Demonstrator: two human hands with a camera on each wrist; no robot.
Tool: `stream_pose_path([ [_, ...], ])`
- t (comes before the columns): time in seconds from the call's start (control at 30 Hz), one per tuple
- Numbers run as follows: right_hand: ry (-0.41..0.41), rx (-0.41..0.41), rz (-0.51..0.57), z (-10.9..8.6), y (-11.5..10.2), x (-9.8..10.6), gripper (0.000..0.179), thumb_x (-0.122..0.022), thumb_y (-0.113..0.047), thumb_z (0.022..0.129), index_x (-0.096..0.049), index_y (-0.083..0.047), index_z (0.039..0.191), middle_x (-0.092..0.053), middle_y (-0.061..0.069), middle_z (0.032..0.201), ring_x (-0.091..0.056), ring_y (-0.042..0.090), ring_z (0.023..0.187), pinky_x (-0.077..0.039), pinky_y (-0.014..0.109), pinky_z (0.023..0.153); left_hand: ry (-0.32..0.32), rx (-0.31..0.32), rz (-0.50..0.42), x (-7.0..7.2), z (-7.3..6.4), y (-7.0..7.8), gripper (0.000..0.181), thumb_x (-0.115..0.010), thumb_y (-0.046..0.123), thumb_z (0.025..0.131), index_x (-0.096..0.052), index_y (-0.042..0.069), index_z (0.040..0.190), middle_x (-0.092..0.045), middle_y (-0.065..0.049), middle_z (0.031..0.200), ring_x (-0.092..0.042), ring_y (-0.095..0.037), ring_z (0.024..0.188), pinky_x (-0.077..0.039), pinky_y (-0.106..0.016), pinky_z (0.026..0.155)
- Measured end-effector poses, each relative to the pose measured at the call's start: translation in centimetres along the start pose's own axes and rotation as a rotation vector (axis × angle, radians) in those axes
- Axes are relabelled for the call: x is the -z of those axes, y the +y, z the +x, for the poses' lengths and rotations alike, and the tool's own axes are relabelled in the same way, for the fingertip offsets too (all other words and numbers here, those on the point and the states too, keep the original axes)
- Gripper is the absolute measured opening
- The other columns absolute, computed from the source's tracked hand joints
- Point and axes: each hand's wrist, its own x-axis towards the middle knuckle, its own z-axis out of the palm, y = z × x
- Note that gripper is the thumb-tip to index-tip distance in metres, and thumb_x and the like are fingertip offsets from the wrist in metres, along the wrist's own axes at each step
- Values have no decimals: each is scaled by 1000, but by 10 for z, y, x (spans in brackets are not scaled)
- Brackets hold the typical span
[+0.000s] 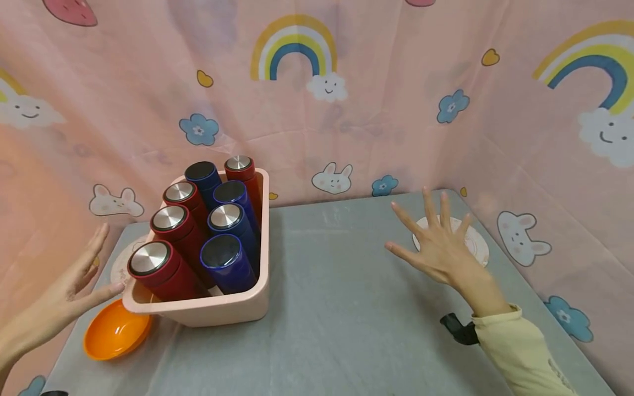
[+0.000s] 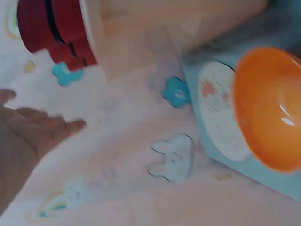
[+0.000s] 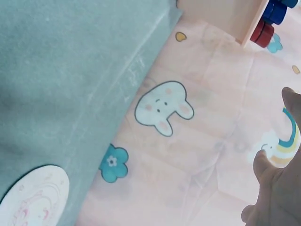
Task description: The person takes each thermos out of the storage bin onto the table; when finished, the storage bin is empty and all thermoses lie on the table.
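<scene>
Broad tabletop (image 1: 327, 286) beyond tub's right edge (image 1: 265, 236)

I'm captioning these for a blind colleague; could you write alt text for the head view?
A pale pink bin packed with four red bottles and four blue bottles stands on a grey table. A person's left hand, fingers extended, is beside it near an orange bowl; the right hand, fingers spread, partly hides a white disc.
</scene>
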Motion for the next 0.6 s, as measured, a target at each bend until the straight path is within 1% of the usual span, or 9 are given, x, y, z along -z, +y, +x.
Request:
stream_pose_path([
  [0.03,-6,8,14,0,-1,-2,80,-46,-65,90,-11,-33,154,24,14,156,27,41,138,5,86,90,24,0,31,1,-3,-4,91,-59,-1,91,0,28,154,9,18,157,-2,15,133,-13,6,96],
  [0.17,-44,35,79,-2,-5,-8,78,-48,-63,91,-11,-33,154,24,11,156,28,38,138,3,85,92,130,-64,74,1,-14,-16,91,-73,-11,77,-26,13,152,-10,12,159,-18,14,133,-25,4,95],
  [0.23,-68,51,112,-3,-7,-11,77,-48,-61,92,-11,-33,154,23,10,156,27,37,138,2,85,93,174,-130,68,0,-18,-18,86,-76,-18,67,-41,2,143,-22,4,157,-26,9,134,-31,1,94],
  [0.3,-90,71,151,-4,-9,-15,76,-49,-59,93,-11,-34,154,22,9,157,25,37,139,1,85,93,193,-225,74,-1,-21,-19,78,-79,-23,57,-54,-7,129,-35,-4,152,-33,2,134,-36,-3,94],
  [0.37,-110,91,200,-5,-11,-19,74,-50,-57,93,-11,-36,153,21,8,157,24,36,140,0,85,93,196,-286,100,-5,-22,-19,70,-81,-23,50,-63,-8,116,-45,-6,146,-38,-2,133,-40,-6,93],
  [0.43,-131,110,252,-6,-13,-23,73,-51,-54,94,-12,-36,153,20,7,158,23,36,141,-2,84,94,193,-334,127,-9,-21,-21,65,-83,-21,46,-68,-5,107,-52,-3,140,-40,-3,132,-41,-7,92],
  [0.47,-139,119,276,-7,-14,-25,72,-51,-53,95,-12,-37,153,19,7,158,22,36,141,-2,84,95,199,-346,143,-11,-21,-21,63,-84,-19,46,-70,-1,104,-54,1,137,-42,-1,130,-41,-6,91],
  [0.53,-158,136,324,-7,-17,-28,71,-51,-50,95,-13,-37,153,18,7,158,21,36,141,-1,82,97,216,-367,177,-15,-21,-23,57,-87,-12,46,-73,4,99,-57,8,132,-45,3,125,-41,-5,89],
  [0.6,-175,161,358,-7,-20,-31,69,-51,-48,96,-13,-37,153,15,8,159,20,38,141,-1,81,98,229,-407,210,-18,-20,-26,43,-89,3,54,-75,9,95,-60,12,127,-49,5,121,-42,-4,88],
])
